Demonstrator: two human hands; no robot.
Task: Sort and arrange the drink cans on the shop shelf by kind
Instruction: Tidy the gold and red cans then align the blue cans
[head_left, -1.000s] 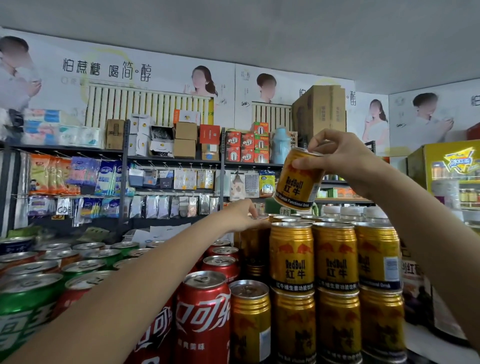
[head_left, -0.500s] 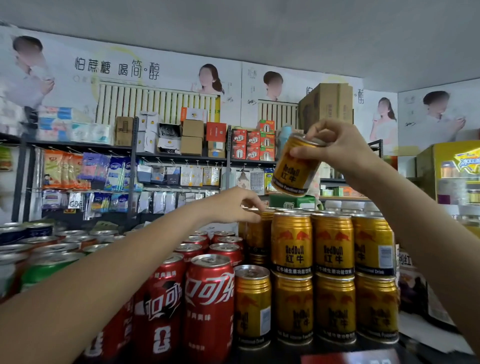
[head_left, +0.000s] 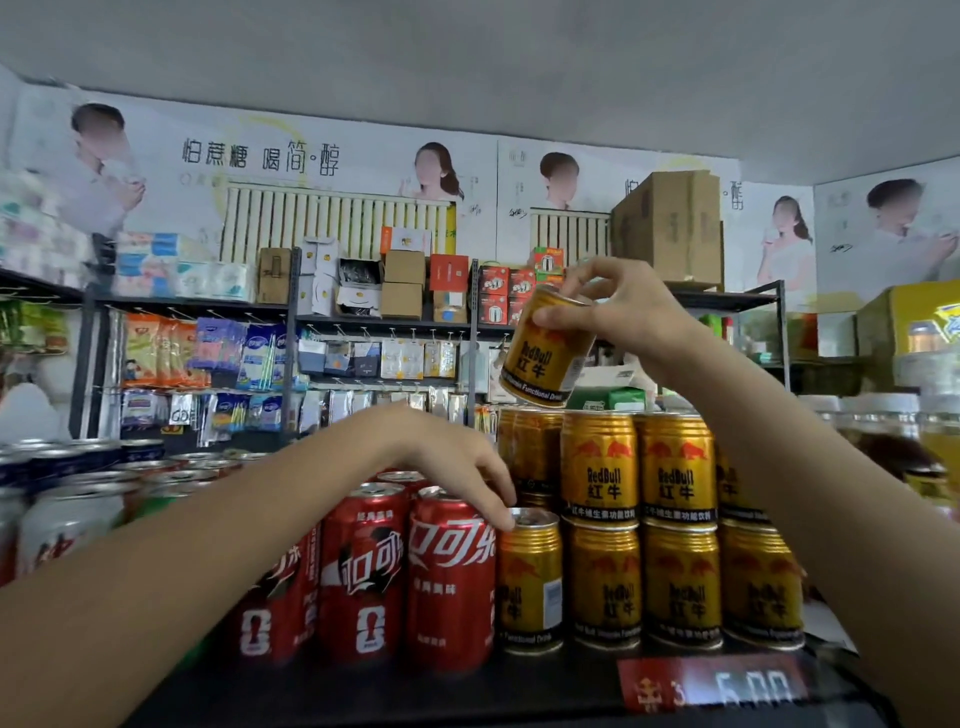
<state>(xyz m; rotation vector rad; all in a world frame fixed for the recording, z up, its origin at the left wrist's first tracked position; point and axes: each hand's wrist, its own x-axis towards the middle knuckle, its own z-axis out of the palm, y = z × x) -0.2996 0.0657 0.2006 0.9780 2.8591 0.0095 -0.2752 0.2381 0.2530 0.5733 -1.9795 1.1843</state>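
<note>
My right hand grips a gold Red Bull can by its top and holds it tilted in the air above the stacked gold Red Bull cans. Those stand two high on the dark shelf. At the stack's left end a single gold can stands alone in the lower row. My left hand hangs over the red cola cans, its fingertips touching the rim of that single gold can.
Silver, green and blue cans fill the shelf to the left. A red price tag sits on the shelf's front edge. Behind stand racks of packets and boxes, and a yellow fridge at far right.
The view has dropped, so the cans sit higher in frame. My left hand has come down from the upper gold row to the single lower gold can. My right hand still holds its can aloft.
</note>
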